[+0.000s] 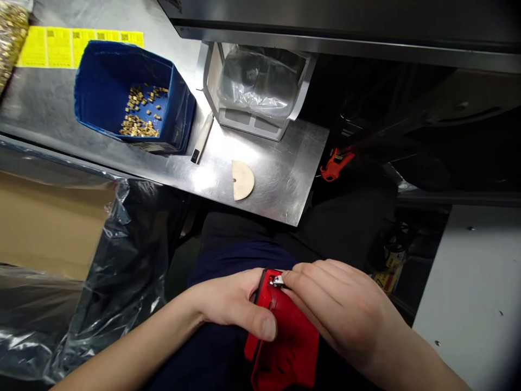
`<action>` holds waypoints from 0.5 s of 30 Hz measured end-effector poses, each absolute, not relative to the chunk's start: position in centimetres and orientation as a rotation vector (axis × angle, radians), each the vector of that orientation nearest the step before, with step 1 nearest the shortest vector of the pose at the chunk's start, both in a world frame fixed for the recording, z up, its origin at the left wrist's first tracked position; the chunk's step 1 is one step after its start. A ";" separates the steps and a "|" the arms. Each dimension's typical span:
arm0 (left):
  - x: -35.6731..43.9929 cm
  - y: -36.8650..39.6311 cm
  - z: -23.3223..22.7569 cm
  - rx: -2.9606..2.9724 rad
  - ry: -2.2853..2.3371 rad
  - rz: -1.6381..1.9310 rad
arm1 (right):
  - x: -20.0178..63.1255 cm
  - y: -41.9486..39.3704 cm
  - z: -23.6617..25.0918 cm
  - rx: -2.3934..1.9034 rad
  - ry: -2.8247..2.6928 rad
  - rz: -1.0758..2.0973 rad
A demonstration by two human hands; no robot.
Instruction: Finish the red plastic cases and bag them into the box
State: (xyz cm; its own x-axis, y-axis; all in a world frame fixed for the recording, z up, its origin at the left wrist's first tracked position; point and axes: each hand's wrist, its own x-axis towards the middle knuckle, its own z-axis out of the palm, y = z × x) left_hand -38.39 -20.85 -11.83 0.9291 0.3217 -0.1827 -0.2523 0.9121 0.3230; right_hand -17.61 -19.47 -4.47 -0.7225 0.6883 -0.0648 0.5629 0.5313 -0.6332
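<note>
Red moulded plastic holder [287, 336], seemingly light and stiff, sits clamped at its edge by the left hand [232, 304] while the right hand [342, 309] pinches its small metal clip [278, 281].

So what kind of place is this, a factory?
Probably a factory or assembly workstation: a steel bench holds a blue bin of small brass parts, beside yellow barcode labels.

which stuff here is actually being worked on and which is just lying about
In hand:
- red plastic part, held by left hand
- small metal piece, under right hand fingertips

Lying about:
- blue bin of brass bits
- wooden half-disc
- pen-like tool
- orange clamp
</note>
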 end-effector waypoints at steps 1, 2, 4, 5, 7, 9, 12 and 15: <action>-38.4 -20.9 -11.9 0.299 0.242 0.291 | -17.7 -19.4 -4.3 -1.057 -2.598 0.921; -38.5 -20.9 -11.9 0.298 0.249 0.285 | -17.7 -19.4 -4.2 -1.045 -2.622 0.875; -38.5 -21.0 -12.0 0.301 0.259 0.274 | -17.9 -19.3 -3.9 -1.022 -2.666 0.764; -38.6 -21.0 -12.1 0.301 0.258 0.271 | -18.0 -19.2 -3.8 -1.012 -2.685 0.711; -38.6 -21.1 -12.2 0.295 0.250 0.274 | -17.9 -19.1 -3.7 -0.987 -2.710 0.643; -38.5 -21.1 -12.2 0.291 0.241 0.281 | -17.6 -19.0 -3.6 -0.956 -2.725 0.635; -38.5 -21.1 -12.3 0.302 0.231 0.272 | -16.6 -19.0 -3.4 -1.002 -2.688 0.687; -38.4 -21.2 -12.2 0.293 0.232 0.258 | -16.1 -19.2 -3.3 -1.130 -2.621 0.779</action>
State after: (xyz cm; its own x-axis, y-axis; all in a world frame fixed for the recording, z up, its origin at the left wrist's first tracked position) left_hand -38.39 -21.17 -12.22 0.9408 0.2829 -0.1870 -0.2160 0.9250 0.3127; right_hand -16.05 -19.22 -3.25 -0.6940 0.7190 -0.0380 0.6229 0.5731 -0.5324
